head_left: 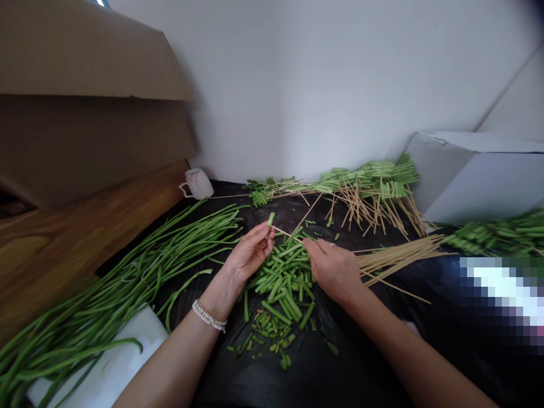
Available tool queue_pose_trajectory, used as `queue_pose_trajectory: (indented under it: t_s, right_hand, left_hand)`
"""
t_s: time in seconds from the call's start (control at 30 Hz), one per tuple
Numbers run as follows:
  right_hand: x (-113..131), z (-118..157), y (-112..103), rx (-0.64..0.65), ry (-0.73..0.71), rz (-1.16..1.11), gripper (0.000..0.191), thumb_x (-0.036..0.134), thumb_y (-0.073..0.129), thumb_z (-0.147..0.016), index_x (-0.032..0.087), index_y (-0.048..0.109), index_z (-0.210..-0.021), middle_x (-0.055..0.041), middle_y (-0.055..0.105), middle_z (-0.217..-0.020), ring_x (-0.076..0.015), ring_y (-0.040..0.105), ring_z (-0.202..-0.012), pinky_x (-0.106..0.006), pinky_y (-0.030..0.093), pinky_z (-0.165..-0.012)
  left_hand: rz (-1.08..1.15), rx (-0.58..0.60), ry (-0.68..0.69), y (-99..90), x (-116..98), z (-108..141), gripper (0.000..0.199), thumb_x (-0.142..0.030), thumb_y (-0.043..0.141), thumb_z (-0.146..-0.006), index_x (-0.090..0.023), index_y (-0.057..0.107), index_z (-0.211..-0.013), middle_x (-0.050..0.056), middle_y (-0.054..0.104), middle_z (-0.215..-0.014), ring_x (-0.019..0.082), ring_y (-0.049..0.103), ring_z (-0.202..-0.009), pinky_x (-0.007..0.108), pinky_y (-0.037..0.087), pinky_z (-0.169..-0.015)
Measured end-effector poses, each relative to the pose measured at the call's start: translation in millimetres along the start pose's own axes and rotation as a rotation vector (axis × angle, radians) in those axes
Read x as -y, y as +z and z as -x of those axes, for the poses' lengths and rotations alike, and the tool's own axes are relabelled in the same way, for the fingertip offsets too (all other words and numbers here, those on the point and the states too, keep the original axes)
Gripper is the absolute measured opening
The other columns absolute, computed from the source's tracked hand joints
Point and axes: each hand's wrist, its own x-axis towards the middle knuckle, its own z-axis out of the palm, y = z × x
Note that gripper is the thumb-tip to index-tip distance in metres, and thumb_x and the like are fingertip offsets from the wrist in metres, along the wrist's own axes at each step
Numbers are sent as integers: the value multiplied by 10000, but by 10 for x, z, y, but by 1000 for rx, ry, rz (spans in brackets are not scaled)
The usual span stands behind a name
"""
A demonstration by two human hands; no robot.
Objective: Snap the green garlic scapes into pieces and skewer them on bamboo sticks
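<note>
Black plastic sheet (340, 362) covers the work surface, with a brown wooden bench edge (85, 243) and a large brown cardboard box (85, 51) far left of the left hand and a white cardboard box (467, 181) far right of the right hand. Left of the left hand: big heap of long green uncut yardlong beans (127, 272), plenty left. Ahead of both hands: finished rows of green bean pieces on thin bamboo skewers (365, 181), many done, with another skewered batch (501, 235) right of the right hand. Just right of the right hand: bundle of bare pale bamboo skewers (395, 260), also plenty left. Directly between and below the hands: loose heap of short cut green bean pieces (283, 277), with small chopped green bits (272, 334) nearer the person. Left hand (250, 252) is narrow, fingers pinching one thin bamboo skewer (287, 232) and a short green bean piece (271, 219). Piece stands roughly upright, tip pointing away from the person. Skewer's long axis runs sideways, sloping slightly down toward the right hand (331, 269), which is over the heap, fingers loosely curved beside the skewer's far end; whether it grips the skewer, cannot tell. White mug (198, 184) sits ahead, past the beans. White beaded bracelet (208, 316) on left wrist.
</note>
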Motion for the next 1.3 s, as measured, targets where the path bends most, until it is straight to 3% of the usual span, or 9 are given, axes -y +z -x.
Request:
queue_pose_trajectory:
  t_s: [0.2, 0.9, 1.13, 1.3]
  right_hand:
    - [-5, -3, -6, 13, 6, 2, 226, 128, 517, -890, 171, 698, -1018, -7, 608, -684, -128, 502, -582, -281, 273, -554]
    - [50, 29, 4, 56, 34, -19, 245, 112, 497, -869, 164, 687, -1016, -17, 637, -714, -134, 514, -587, -286, 281, -557]
    - [82, 35, 9, 66, 47, -38, 240, 104, 505, -856, 166, 694, -989, -11, 624, -689, -135, 521, -576, -286, 282, -556]
    - [84, 28, 1, 73, 38, -51, 250, 97, 492, -861, 166, 689, -997, -12, 628, -704, -130, 513, -582, -285, 280, -562]
  left_hand:
    - [-19, -17, 19, 23, -13, -1, 120, -80, 596, -877, -101, 694, -943, 54, 709, -832, 90, 667, -687, 169, 555, -597]
    - [-17, -24, 78, -15, 22, -36, 168, -13, 675, -783, -96, 709, -926, 34, 705, -806, 70, 643, -665, 152, 539, -610]
    - [-91, -85, 87, 25, 36, -31, 152, 1, 687, -763, -89, 716, -881, 37, 708, -760, 71, 642, -641, 152, 531, -609]
    - [-77, -60, 34, 7, 12, -23, 132, -26, 672, -790, -100, 708, -893, 35, 701, -782, 72, 642, -652, 152, 528, -597]
